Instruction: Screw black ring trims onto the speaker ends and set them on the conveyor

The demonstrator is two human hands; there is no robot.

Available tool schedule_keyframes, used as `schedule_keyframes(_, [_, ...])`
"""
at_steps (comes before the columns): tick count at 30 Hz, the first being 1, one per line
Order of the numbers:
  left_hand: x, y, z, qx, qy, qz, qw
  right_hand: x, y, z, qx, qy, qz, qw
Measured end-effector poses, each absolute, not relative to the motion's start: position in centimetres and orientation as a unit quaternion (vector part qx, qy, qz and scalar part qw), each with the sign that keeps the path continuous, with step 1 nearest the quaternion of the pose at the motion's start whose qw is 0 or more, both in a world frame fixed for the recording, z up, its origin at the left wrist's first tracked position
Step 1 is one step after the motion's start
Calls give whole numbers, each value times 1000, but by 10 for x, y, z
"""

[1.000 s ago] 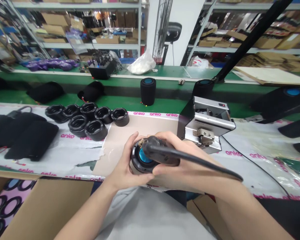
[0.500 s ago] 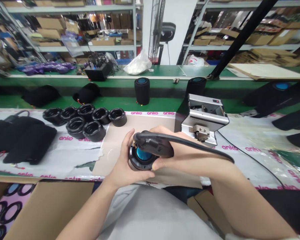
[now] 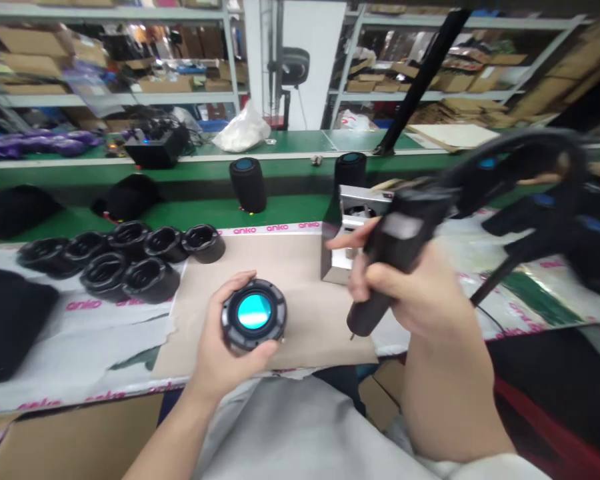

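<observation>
Left hand (image 3: 215, 353): curled under the round speaker housing (image 3: 254, 313), cradling it face-up just above the cardboard sheet (image 3: 300, 267), turned toward us.
Right hand (image 3: 405, 293): closed around a corded electric screwdriver (image 3: 405, 230), pointing down.
Counter (image 3: 75, 400): black rubber rings (image 3: 103, 277) grouped beside the sheet's left edge.

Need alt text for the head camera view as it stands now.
The left hand holds a round black speaker part with a blue centre; the right hand holds up a black corded tool. Black ring-shaped parts lie clustered to their left.
</observation>
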State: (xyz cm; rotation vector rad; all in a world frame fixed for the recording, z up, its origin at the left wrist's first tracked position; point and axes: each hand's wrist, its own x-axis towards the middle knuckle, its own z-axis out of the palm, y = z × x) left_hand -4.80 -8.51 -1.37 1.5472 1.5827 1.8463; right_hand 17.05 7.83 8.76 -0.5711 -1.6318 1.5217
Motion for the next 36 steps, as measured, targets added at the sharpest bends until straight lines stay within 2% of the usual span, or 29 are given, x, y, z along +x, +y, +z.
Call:
schedule_keyframes(2, [-51, -86, -13, 533, 541, 638, 132, 196, 82, 91, -236, -543, 583, 556])
schedule_keyframes(4, [-52, -83, -14, 534, 536, 641, 130, 216, 86, 98, -241, -465, 510, 682])
schedule_keyframes(5, [-51, -80, -14, 536, 530, 644, 128, 223, 87, 101, -236, -441, 471, 727])
schedule_keyframes(7, [-46, -70, -14, 548, 512, 648, 132, 227, 90, 107, -214, -439, 429, 759])
schedule_keyframes(17, [-3, -20, -5, 602, 468, 611, 211, 178, 130, 95, -140, -548, 475, 674])
schedule_keyframes(26, [-5, -19, -6, 609, 450, 616, 218, 169, 131, 86, -246, -581, 492, 600])
schedule_keyframes(30, [-4, -18, -6, 608, 448, 616, 222, 176, 121, 82, -275, -566, 544, 555])
schedule_keyframes(36, [-5, -18, -7, 608, 451, 614, 222, 179, 112, 107, -246, -581, 470, 617])
